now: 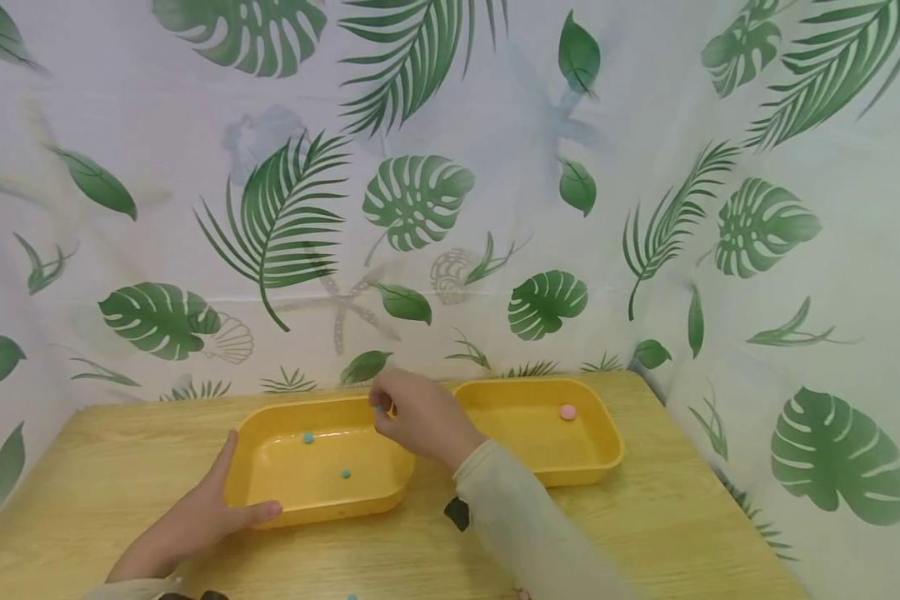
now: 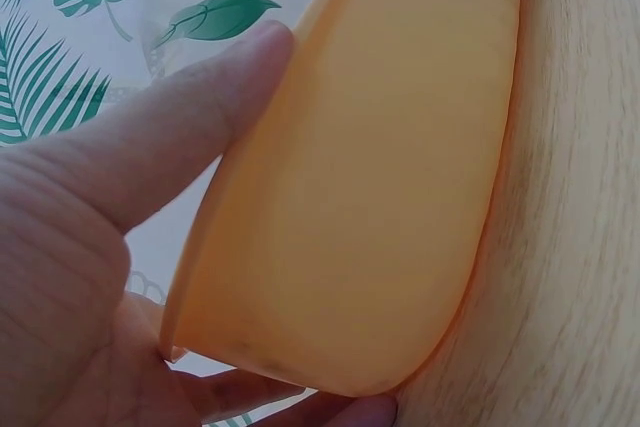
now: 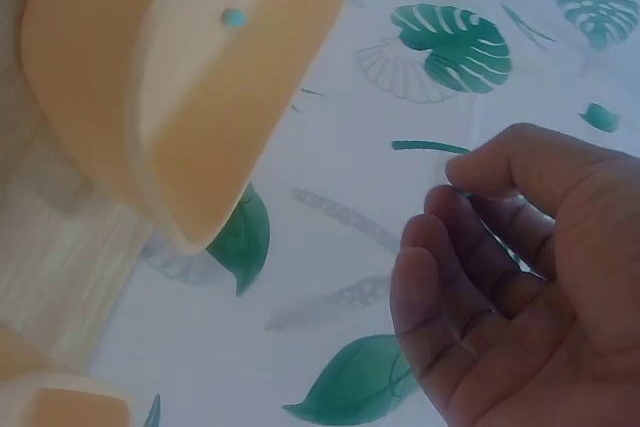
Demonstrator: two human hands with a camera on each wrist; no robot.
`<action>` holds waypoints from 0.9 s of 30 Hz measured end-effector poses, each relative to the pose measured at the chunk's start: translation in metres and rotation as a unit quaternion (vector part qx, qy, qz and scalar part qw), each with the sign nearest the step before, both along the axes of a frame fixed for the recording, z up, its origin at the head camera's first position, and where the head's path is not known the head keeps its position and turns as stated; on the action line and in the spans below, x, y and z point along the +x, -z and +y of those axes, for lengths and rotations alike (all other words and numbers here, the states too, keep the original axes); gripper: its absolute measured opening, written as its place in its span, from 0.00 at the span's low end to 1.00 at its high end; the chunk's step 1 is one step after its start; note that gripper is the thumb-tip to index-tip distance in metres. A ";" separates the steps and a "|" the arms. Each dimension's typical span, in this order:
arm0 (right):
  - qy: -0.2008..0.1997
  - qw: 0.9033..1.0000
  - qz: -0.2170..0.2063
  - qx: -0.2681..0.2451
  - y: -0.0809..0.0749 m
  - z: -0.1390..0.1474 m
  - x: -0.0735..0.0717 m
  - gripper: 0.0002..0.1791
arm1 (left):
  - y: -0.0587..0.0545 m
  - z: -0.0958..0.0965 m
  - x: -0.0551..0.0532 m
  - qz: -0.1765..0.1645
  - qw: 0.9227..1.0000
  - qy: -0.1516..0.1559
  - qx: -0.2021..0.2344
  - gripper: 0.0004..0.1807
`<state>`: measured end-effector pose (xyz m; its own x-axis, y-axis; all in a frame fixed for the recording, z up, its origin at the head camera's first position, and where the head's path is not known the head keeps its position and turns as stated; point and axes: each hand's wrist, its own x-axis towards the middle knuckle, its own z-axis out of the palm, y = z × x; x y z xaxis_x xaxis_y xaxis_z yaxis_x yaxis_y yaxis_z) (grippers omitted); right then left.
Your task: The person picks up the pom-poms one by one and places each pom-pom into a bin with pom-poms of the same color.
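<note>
- Step in hand (judged): setting the blue bit (image 1: 378, 408) into the L tray (image 1: 337, 509); bit is held at that tray's far R corner, not yet let go.
- Next move prob. calls for R hand (image 1: 423, 417) to be lowered a little inside the rim & pinch eased, so bit is dropped clear of the edge; L tray best held steady.
- R hand pose: thumb + index tips closed, bit apparently pinched betw. them (not made out in R wrist view); other fingers curled. Wrist is turned toward L tray, sleeve (image 1: 540, 533) stretched past near L corner of R tray (image 1: 585, 475).
- L hand (image 1: 210, 508): L tray gripped at its L end, thumb laid on near rim, fingers bent round end wall.
- Elsewhere: teal bit (image 1: 308, 437) + smaller teal one (image 1: 346, 474) seen in L tray, apart; pink bit (image 1: 567, 412) seen in R tray; both trays set on tabletop (image 1: 682, 517).
</note>
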<state>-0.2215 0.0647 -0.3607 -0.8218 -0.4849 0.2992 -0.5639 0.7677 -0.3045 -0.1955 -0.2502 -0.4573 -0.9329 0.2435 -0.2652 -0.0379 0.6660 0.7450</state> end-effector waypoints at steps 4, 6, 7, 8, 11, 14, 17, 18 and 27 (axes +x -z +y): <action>0.003 0.996 -0.029 0.080 -0.007 -0.018 -0.021 0.02 | 0.000 -0.001 0.000 0.002 1.000 -0.007 -0.003 0.74; -0.001 0.993 -0.045 0.112 -0.009 -0.028 -0.031 0.03 | -0.001 -0.001 0.000 0.001 1.000 -0.009 0.002 0.74; -0.004 0.991 -0.050 0.127 -0.008 -0.033 -0.037 0.04 | 0.000 -0.001 0.000 0.001 1.000 -0.010 0.006 0.74; -0.009 0.988 -0.052 0.143 -0.006 -0.038 -0.042 0.05 | 0.000 -0.001 0.000 0.002 1.000 -0.010 0.010 0.74; -0.027 0.979 -0.065 0.193 0.002 -0.054 -0.056 0.08 | 0.002 -0.001 -0.001 0.003 1.000 -0.010 0.027 0.74; -0.043 0.964 -0.081 0.250 0.013 -0.070 -0.065 0.10 | 0.004 -0.001 -0.001 0.005 1.000 -0.011 0.028 0.74; -0.061 0.943 -0.092 0.313 0.029 -0.085 -0.071 0.14 | 0.004 0.000 0.000 0.010 1.000 -0.013 0.020 0.74; -0.067 0.936 -0.095 0.332 0.035 -0.090 -0.073 0.15 | 0.003 0.001 0.000 0.010 1.000 -0.013 0.016 0.74; -0.062 0.885 -0.096 0.452 0.086 -0.120 -0.086 0.24 | 0.002 -0.003 -0.001 0.021 1.000 -0.008 0.012 0.74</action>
<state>-0.3071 -0.0551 -0.4463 -0.7396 -0.5436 -0.3968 -0.6647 0.6828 0.3034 -0.1964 -0.2537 -0.4596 -0.9469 0.2338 -0.2209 -0.0177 0.6479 0.7615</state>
